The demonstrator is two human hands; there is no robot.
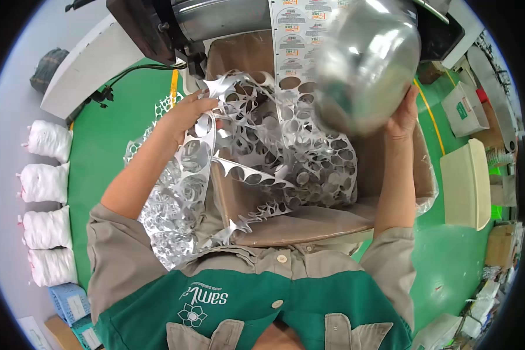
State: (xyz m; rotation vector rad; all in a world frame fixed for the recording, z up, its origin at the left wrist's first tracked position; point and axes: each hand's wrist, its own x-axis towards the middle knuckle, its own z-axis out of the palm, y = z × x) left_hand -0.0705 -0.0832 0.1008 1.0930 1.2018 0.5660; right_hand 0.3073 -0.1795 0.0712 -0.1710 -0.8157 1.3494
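My left hand [188, 115] is closed on the edge of a punched silver foil strip [230, 87], full of round holes. More of this foil scrap [324, 157] spills in tangled lengths over and into a bin lined with brown plastic [309, 224] in front of me. In my right hand [402, 116] is a shiny metal bowl [370, 64], gripped by its lower right side and raised above the bin's right part. The bowl is slightly blurred and its inside is hidden. Behind it, a printed foil sheet [294, 41] hangs down from the machine.
A machine with a metal roller [221, 20] stands at the far side. Several white bundles [45, 181] line the left wall. More foil scrap [169, 210] hangs outside the bin's left side. A cream tub [465, 184] and a white bin [465, 109] stand on the right.
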